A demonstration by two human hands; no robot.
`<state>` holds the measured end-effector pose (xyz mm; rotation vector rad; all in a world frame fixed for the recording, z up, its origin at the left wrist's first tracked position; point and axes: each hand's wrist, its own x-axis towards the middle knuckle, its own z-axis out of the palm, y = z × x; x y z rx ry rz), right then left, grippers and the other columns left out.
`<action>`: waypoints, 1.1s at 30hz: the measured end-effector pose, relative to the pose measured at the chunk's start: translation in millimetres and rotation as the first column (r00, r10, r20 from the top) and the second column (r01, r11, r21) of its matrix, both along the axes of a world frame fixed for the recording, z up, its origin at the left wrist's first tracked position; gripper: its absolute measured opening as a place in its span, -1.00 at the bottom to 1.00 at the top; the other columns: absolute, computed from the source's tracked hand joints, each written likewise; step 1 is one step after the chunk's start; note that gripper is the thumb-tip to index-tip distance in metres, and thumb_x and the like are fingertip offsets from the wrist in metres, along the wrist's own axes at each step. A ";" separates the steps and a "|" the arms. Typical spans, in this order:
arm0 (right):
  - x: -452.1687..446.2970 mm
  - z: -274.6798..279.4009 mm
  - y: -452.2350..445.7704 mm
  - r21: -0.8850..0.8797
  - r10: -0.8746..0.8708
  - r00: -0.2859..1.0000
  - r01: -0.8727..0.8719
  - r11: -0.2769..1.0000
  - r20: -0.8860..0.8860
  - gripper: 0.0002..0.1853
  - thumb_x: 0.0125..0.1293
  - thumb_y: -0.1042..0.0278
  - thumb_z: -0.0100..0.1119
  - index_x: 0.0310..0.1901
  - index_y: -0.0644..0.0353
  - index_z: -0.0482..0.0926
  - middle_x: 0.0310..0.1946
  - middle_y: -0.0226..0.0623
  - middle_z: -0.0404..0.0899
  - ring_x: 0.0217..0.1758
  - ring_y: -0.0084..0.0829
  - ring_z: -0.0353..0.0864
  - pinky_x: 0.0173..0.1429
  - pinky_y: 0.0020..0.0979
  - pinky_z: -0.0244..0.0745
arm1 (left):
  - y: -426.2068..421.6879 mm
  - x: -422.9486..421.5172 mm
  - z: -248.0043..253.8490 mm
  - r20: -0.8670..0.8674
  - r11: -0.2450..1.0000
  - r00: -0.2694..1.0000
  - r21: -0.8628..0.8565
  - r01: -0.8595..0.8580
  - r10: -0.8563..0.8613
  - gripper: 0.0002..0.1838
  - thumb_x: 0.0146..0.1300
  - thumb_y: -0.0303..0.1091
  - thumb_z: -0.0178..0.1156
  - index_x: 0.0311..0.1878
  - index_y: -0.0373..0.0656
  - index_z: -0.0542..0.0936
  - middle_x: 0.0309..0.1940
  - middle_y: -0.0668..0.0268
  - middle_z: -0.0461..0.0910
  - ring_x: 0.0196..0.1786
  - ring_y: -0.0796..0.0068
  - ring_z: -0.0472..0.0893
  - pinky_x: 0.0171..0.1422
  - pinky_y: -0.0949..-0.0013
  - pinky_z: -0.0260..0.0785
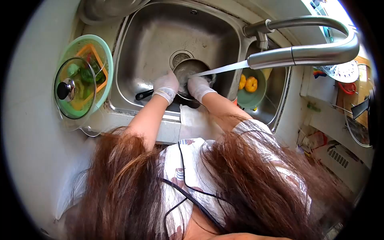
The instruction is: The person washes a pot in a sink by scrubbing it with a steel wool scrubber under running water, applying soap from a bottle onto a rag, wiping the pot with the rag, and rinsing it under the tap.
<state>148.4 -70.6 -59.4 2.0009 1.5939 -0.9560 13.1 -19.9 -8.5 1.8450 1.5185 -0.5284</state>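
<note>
A round metal pot sits in the steel sink, with water running into it. My left hand, in a thin translucent glove, grips the pot's left rim. My right hand, gloved the same way, reaches over the right side of the pot; its fingers are hidden by splashing water. A black handle sticks out to the left beneath my left wrist; what it belongs to is covered. From the faucet a stream of water falls between my hands.
Left of the sink stands a green basin with vegetables, a glass lid leaning on it. A green bowl with yellow-orange produce is in the right basin. A cloth hangs over the front edge.
</note>
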 end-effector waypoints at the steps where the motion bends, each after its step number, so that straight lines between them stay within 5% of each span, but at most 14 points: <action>1: 3.0 0.6 1.0 0.054 -0.049 0.996 0.045 0.998 0.077 -0.72 0.22 0.46 -0.05 -0.14 0.25 0.66 -0.04 -0.01 0.59 0.02 -0.11 0.61 0.08 -0.16 0.50 | -2.2 0.2 -0.5 0.007 1.000 1.000 -0.003 0.007 -0.007 -0.66 0.30 -0.33 -0.15 0.05 -0.25 0.45 -0.09 -0.07 0.60 0.01 0.03 0.61 0.10 0.08 0.43; 3: 13.4 -4.4 13.8 0.132 0.255 0.953 -0.277 0.952 0.161 -0.74 0.21 0.44 -0.02 -0.16 0.21 0.67 -0.08 -0.05 0.62 -0.02 -0.15 0.63 0.02 -0.17 0.54 | -0.4 -0.9 -2.8 0.022 1.000 1.000 -0.008 0.001 -0.001 -0.67 0.29 -0.33 -0.13 0.05 -0.24 0.45 -0.09 -0.06 0.60 0.01 0.03 0.61 0.10 0.09 0.43; 6: -5.2 -14.8 41.8 0.065 0.400 0.904 -0.413 0.909 0.150 -0.74 0.21 0.43 -0.03 -0.20 0.19 0.67 -0.12 -0.08 0.63 -0.09 -0.17 0.66 -0.08 -0.19 0.58 | -5.7 -2.7 -4.7 0.042 0.999 0.998 -0.028 -0.034 0.035 -0.67 0.27 -0.33 -0.11 0.03 -0.23 0.47 -0.07 -0.05 0.60 0.02 0.03 0.60 0.11 0.10 0.43; 9: -2.9 -32.5 19.0 0.497 0.498 0.833 -0.548 0.673 0.244 -0.75 0.22 0.38 -0.02 -0.18 0.18 0.65 -0.27 -0.16 0.63 -0.27 -0.07 0.65 -0.21 -0.16 0.57 | -1.3 -0.1 -8.9 0.041 0.999 0.998 -0.012 -0.040 0.040 -0.68 0.27 -0.33 -0.09 0.02 -0.22 0.49 -0.08 -0.05 0.60 0.02 0.03 0.60 0.11 0.11 0.43; 11: 4.3 -19.8 17.8 0.283 0.298 0.915 -0.372 0.884 0.273 -0.75 0.22 0.36 -0.01 -0.16 0.19 0.63 -0.31 -0.15 0.60 -0.27 -0.03 0.63 -0.17 -0.15 0.56 | -3.4 -0.4 -7.7 0.027 1.000 0.999 -0.006 -0.018 0.018 -0.68 0.27 -0.33 -0.10 0.01 -0.22 0.50 -0.10 -0.05 0.61 0.02 0.03 0.61 0.10 0.11 0.44; 12: 11.1 -27.8 18.0 0.238 0.263 0.933 -0.321 0.917 0.244 -0.72 0.25 0.37 -0.04 -0.09 0.22 0.61 -0.18 -0.09 0.62 -0.11 -0.01 0.62 -0.06 -0.17 0.55 | -4.3 1.1 -4.4 0.022 1.000 1.000 -0.004 -0.008 0.008 -0.67 0.27 -0.34 -0.11 0.04 -0.23 0.48 -0.11 -0.06 0.61 0.01 0.03 0.61 0.09 0.11 0.44; 15: 18.6 -63.2 0.4 0.053 -0.318 0.947 0.316 0.947 0.039 -0.68 0.31 0.30 -0.05 0.01 0.21 0.57 0.02 -0.09 0.57 0.06 -0.13 0.58 0.02 -0.23 0.52 | -9.6 7.4 -6.9 0.008 0.998 0.998 -0.012 -0.059 0.060 -0.65 0.27 -0.34 -0.10 0.07 -0.25 0.45 -0.11 -0.08 0.61 0.01 0.04 0.61 0.08 0.10 0.44; 16: 2.3 12.7 6.0 0.008 -0.232 0.971 0.232 0.973 0.056 -0.66 0.33 0.30 -0.12 0.01 0.22 0.57 0.07 -0.09 0.53 0.14 -0.17 0.53 0.12 -0.26 0.48 | -10.7 7.0 -5.1 0.001 0.998 0.999 -0.021 -0.054 0.054 -0.65 0.27 -0.34 -0.10 0.07 -0.26 0.45 -0.12 -0.08 0.61 0.01 0.04 0.61 0.08 0.10 0.44; 19: 1.8 4.2 -1.9 -0.197 -0.125 0.990 0.137 0.971 0.072 -0.65 0.35 0.27 -0.14 0.00 0.19 0.59 0.05 -0.07 0.55 0.10 -0.11 0.54 0.12 -0.24 0.47 | -7.8 8.6 -2.7 0.010 0.999 0.999 -0.017 -0.043 0.043 -0.64 0.27 -0.34 -0.10 0.07 -0.28 0.44 -0.15 -0.07 0.62 -0.01 0.03 0.62 0.07 0.09 0.45; 23: 11.0 -8.0 -0.2 0.119 -0.306 0.952 0.305 0.945 -0.016 -0.68 0.33 0.28 -0.06 -0.04 0.22 0.61 0.03 -0.06 0.55 0.10 -0.11 0.55 0.12 -0.24 0.47 | -8.7 4.1 -3.4 0.036 1.000 0.999 0.003 -0.014 0.014 -0.66 0.27 -0.34 -0.09 0.05 -0.27 0.45 -0.17 -0.07 0.62 -0.03 0.03 0.63 0.05 0.09 0.46; 25: 20.8 1.0 21.4 0.024 -0.352 0.936 0.352 0.936 0.008 -0.71 0.28 0.32 -0.04 -0.17 0.26 0.66 -0.14 -0.02 0.62 -0.03 -0.10 0.62 0.01 -0.25 0.53 | -6.7 1.2 -1.0 0.048 1.000 0.999 -0.007 -0.006 0.007 -0.66 0.26 -0.34 -0.09 0.04 -0.27 0.45 -0.17 -0.07 0.62 -0.03 0.04 0.63 0.05 0.09 0.46; 27: 24.3 -48.5 31.3 0.216 0.035 0.989 -0.066 0.974 0.145 -0.73 0.25 0.34 -0.02 -0.21 0.24 0.67 -0.19 -0.03 0.64 -0.10 -0.12 0.65 -0.03 -0.25 0.55 | -6.1 -1.6 -0.7 0.058 1.000 0.998 -0.020 -0.005 0.006 -0.67 0.26 -0.33 -0.08 0.03 -0.27 0.46 -0.16 -0.08 0.62 -0.03 0.04 0.63 0.05 0.09 0.46; 30: 20.1 -28.4 46.3 0.071 0.238 0.969 -0.242 0.968 0.060 -0.69 0.29 0.35 -0.07 -0.09 0.26 0.63 -0.06 -0.04 0.61 0.00 -0.14 0.63 -0.01 -0.21 0.55 | -5.5 -1.1 -0.9 0.033 1.000 0.999 -0.004 0.007 -0.007 -0.67 0.27 -0.33 -0.10 0.03 -0.26 0.46 -0.15 -0.06 0.62 -0.03 0.05 0.63 0.05 0.09 0.46; 33: 24.7 -15.0 31.5 0.146 0.275 0.960 -0.281 0.949 0.059 -0.69 0.28 0.37 -0.08 -0.10 0.28 0.63 -0.04 -0.05 0.60 0.01 -0.15 0.62 0.01 -0.22 0.54 | -7.1 1.2 -5.7 0.047 1.000 0.999 0.010 -0.013 0.012 -0.67 0.29 -0.33 -0.12 0.04 -0.26 0.46 -0.13 -0.04 0.62 -0.02 0.04 0.62 0.06 0.10 0.46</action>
